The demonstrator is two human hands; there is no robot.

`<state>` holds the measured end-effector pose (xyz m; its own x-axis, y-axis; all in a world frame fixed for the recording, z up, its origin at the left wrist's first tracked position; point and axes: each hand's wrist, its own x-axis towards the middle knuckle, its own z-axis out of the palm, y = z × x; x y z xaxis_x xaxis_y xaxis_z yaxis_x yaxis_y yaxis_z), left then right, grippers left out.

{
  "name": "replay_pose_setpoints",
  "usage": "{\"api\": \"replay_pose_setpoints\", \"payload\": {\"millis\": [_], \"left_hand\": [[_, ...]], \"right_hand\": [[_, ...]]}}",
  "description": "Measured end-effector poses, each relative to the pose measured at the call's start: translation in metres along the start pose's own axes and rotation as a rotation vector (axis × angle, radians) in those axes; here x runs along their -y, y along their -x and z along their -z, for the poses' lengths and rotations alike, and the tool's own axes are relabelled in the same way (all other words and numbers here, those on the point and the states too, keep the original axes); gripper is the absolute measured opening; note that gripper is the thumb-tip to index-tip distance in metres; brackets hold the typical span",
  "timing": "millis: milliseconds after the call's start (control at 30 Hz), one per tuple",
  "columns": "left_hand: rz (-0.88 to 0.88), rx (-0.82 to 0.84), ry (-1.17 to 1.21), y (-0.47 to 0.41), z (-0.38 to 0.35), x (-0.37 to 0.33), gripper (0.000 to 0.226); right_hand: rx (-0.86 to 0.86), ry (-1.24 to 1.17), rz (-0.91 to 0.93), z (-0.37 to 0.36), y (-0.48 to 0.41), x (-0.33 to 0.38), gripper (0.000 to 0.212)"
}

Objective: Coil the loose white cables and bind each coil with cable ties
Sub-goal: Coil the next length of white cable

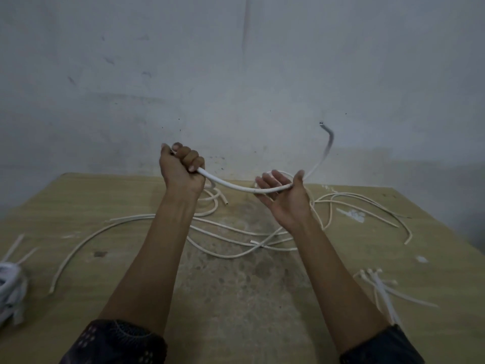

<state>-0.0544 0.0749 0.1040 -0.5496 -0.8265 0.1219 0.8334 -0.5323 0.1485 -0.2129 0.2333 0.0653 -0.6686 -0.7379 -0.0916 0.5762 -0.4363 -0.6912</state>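
Now: one white cable is lifted off the counter and spans both hands, mid-frame. The left hand, centre-left, is closed in a fist round one end of it. This firm grip is judged to be the anchor on which turns will be laid. The right hand, centre-right, is palm up with fingers straight and spread. The cable lies across the palm at the base of the thumb, resting rather than clamped. Judgement: the flat palm acts as a guide, letting the cable slide through as length is fed toward the left fist. Between the hands the cable sags in a shallow arc, so it is slack, not stretched. Past the right hand it rises toward the upper right, where its free end is motion-blurred against the wall.

Other loose cables lie tangled on the counter below and behind the hands, spreading left and right; count not readable. Cable ties sit in a small heap at lower right, near the right forearm, probably kept within reach for binding. At the left edge is a white bundle with tie tails sticking out. It is blurred; likely a finished coil, cannot confirm.

Stage, judged: start of coiling this cable; no loop formed yet. Risk: the free end, if it whips about, may snag the tangle.
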Motion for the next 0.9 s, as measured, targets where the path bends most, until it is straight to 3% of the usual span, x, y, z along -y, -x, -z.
{"api": "replay_pose_setpoints", "payload": {"millis": [67,100,200,300,400,467,567,667,733,833,900], "left_hand": [[0.059,0.039,0.044,0.002,0.001,0.005,0.050],[0.123,0.083,0.078,0.001,0.002,0.006,0.051],[0.478,0.329,0.128,0.006,0.011,0.015,0.045],[0.679,0.511,-0.038,0.021,0.011,0.030,0.042],[0.827,0.685,-0.097,0.041,-0.005,0.053,0.049],[0.902,0.766,-0.127,0.051,-0.016,0.063,0.046],[1.003,0.806,-0.115,0.056,-0.018,0.062,0.045],[1.002,0.771,-0.073,0.049,-0.009,0.053,0.050],[0.993,0.716,0.013,0.042,-0.002,0.043,0.050],[0.854,0.521,-0.072,0.027,0.003,0.032,0.051],[0.634,0.202,-0.322,0.017,0.009,0.038,0.056]], "right_hand": [[-0.065,-0.257,0.034,-0.016,0.007,-0.006,0.053],[-0.093,-0.258,0.093,-0.019,0.008,-0.006,0.050],[-0.149,0.168,0.233,-0.023,-0.001,0.011,0.041],[-0.096,0.595,0.039,-0.021,-0.019,0.035,0.040],[-0.049,0.803,-0.179,-0.021,-0.026,0.048,0.045],[-0.011,0.907,-0.228,-0.024,-0.025,0.045,0.051],[-0.009,0.964,0.011,-0.032,-0.023,0.033,0.054],[-0.025,0.861,0.371,-0.039,-0.019,0.032,0.050],[0.034,0.834,0.499,-0.041,-0.015,0.039,0.043],[0.018,0.581,0.415,-0.036,-0.005,0.052,0.036],[-0.048,0.460,0.405,-0.031,-0.001,0.056,0.035]]}}
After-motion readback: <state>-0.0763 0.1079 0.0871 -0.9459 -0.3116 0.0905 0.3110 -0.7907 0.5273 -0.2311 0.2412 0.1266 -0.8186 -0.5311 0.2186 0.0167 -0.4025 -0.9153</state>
